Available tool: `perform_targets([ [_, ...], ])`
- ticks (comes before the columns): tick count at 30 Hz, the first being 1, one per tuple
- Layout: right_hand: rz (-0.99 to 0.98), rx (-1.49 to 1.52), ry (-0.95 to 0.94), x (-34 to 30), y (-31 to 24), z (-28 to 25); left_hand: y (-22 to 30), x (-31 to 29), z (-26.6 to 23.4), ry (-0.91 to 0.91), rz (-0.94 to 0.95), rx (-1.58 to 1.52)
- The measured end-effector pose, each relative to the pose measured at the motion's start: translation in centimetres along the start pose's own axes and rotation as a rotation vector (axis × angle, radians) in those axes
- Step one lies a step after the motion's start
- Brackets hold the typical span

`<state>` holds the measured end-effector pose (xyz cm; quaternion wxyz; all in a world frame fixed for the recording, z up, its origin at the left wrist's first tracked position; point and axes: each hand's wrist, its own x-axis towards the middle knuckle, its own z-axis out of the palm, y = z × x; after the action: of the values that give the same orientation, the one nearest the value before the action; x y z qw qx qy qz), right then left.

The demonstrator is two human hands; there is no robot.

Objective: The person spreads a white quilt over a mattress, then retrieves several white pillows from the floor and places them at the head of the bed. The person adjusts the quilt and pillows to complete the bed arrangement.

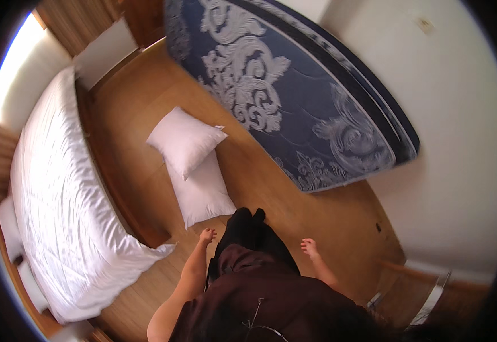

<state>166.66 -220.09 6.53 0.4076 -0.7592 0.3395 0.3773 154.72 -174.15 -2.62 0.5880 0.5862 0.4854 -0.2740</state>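
My left hand [208, 235] hangs beside my left thigh, its loosely bent fingers holding nothing I can see. On the other side of my legs, my right hand [309, 247] is also free, with its fingers apart. Just ahead of my feet, two pillows lie on the wooden floor. The square white pillow [183, 139] rests across the far end of a longer white pillow [203, 196], whose near edge is close to my left hand. Neither hand touches them.
To the left stands a bed with a rumpled white cover [60, 194] and a wooden frame. A dark blue mattress [299, 108] with silver patterns leans on its edge against the right wall [459, 171]. Brown curtains [80, 23] hang at the far left. Wooden furniture [413, 296] stands near right.
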Motion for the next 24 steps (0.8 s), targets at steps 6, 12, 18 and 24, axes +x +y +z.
perform_targets([
  [6, -0.083, -0.165, 0.025, 11.7, -19.8, -4.6, 4.9, 2.2, 5.0, 0.04, 0.099, -0.28],
  [12, -0.392, -0.166, -0.308, 16.0, -39.1, 6.0, 6.8, 12.1, 7.0, 0.118, -0.027, -0.345],
  [18, -0.34, -0.682, -0.528, 18.1, -52.3, 18.1, 19.8, 18.8, 2.0, 0.472, 0.089, -0.473],
  [24, -0.435, -0.847, -0.635, 21.8, -63.7, 29.0, 26.3, 24.1, -5.6, 0.872, 0.1, -0.538],
])
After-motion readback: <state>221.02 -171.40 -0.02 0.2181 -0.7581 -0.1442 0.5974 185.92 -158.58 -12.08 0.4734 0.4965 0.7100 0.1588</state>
